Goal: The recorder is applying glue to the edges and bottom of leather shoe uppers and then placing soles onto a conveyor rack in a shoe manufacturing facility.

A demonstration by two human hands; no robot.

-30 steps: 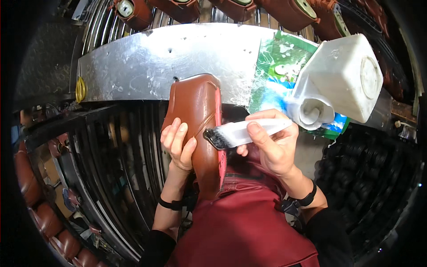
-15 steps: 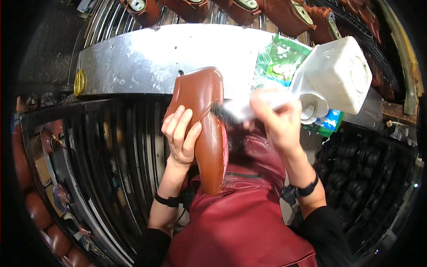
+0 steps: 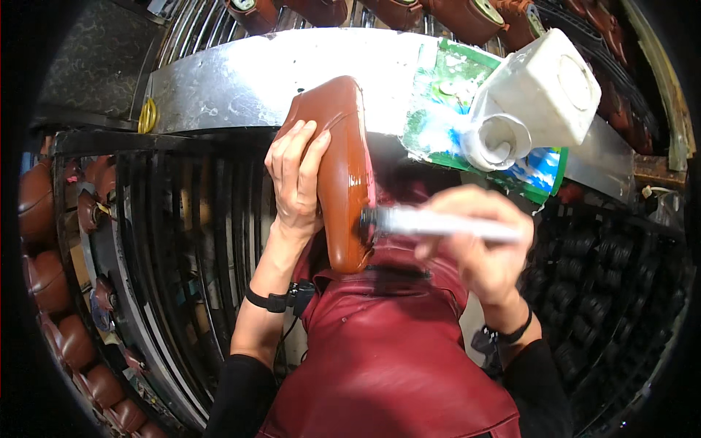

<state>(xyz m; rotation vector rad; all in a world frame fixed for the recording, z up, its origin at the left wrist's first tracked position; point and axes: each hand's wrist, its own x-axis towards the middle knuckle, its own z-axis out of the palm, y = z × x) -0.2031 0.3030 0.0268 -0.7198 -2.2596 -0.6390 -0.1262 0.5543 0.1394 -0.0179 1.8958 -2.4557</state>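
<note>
A brown leather shoe [image 3: 342, 168] points its toe toward me, its lower edge turned right with a pink strip along it. My left hand [image 3: 298, 171] is wrapped round its left side, fingers over the upper. In my right hand [image 3: 482, 237] is a brush [image 3: 438, 221] with a pale handle and dark bristles, somewhat blurred. The bristles touch the shoe's lower edge near the toe, where the leather looks wet. Beyond my right hand, a white plastic jug [image 3: 537, 87] lies tipped on its side, its cut opening [image 3: 499, 142] facing me with white matter inside.
The jug rests on a green printed sheet [image 3: 456, 73] on a metal bench [image 3: 219, 80]. Several brown shoes [image 3: 467, 18] stand on rollers behind it. Black racks [image 3: 197, 219] flank me, and a red apron [image 3: 387, 358] covers my lap. A yellow coil [image 3: 148, 115] hangs at the bench's left end.
The brush has moved from the shoe's middle down along its edge to near the toe, with my right hand coming closer to me. The shoe sits slightly farther up in view.
</note>
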